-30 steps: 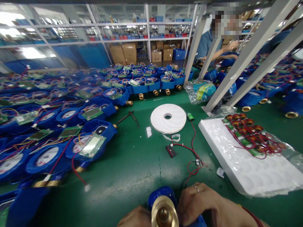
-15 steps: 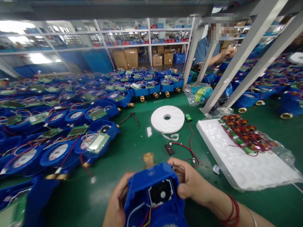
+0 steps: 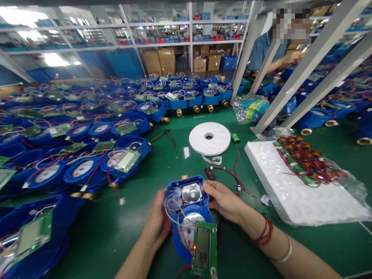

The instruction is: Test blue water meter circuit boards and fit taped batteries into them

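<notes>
Between my hands is a blue water meter with a brass fitting at its far end. My left hand wraps its left side, and my right hand grips its upper right edge. A round dial and a square silver-and-black part show inside the housing. Over its near end hangs a green circuit board with a grey display and a lit red light. Thin yellow, red and white wires run from the housing. Some fingers of both hands are hidden behind the meter.
Rows of blue meters with circuit boards fill the left and back. Beyond my hands lie a white tape roll, pliers and a battery holder with red wires. A foam tray with wired parts is right. A co-worker stands behind posts.
The meter has tilted so its open top faces me, bringing the dial and the circuit board with its red light into sight. Both hands still hold it. The camera view has shifted slightly.
</notes>
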Available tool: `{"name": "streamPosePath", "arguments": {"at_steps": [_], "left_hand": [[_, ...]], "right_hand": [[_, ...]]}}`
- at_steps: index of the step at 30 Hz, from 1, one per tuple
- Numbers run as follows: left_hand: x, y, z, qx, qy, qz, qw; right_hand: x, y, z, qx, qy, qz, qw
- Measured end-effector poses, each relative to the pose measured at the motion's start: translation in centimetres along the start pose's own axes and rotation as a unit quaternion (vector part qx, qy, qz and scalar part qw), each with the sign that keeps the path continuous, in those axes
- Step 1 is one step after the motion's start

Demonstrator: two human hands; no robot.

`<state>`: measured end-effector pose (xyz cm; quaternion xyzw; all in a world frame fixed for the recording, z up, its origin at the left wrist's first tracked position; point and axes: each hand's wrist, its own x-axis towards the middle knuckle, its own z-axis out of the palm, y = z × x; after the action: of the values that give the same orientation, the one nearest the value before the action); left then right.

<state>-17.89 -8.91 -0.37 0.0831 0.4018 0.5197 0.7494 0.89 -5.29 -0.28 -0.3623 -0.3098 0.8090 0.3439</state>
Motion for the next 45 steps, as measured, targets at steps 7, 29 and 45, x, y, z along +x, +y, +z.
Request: {"name": "streamPosePath", "arguments": {"at_steps": [7,29,45], "left_hand": [[0.1,0.2,-0.2,-0.008,0.000,-0.062,0.998],[0.0,0.1,0.3,0.005,-0.014,-0.038,0.999],[0.1,0.1,0.1,0.002,-0.018,-0.044,0.999]], "right_hand": [[-0.2,0.2,-0.1,-0.005,-0.023,-0.009,1.000],[-1.4,0.7,0.1,0.003,-0.032,-0.036,0.999],[-1.2,1.0,0.0,0.004,-0.032,-0.050,0.998]]}}
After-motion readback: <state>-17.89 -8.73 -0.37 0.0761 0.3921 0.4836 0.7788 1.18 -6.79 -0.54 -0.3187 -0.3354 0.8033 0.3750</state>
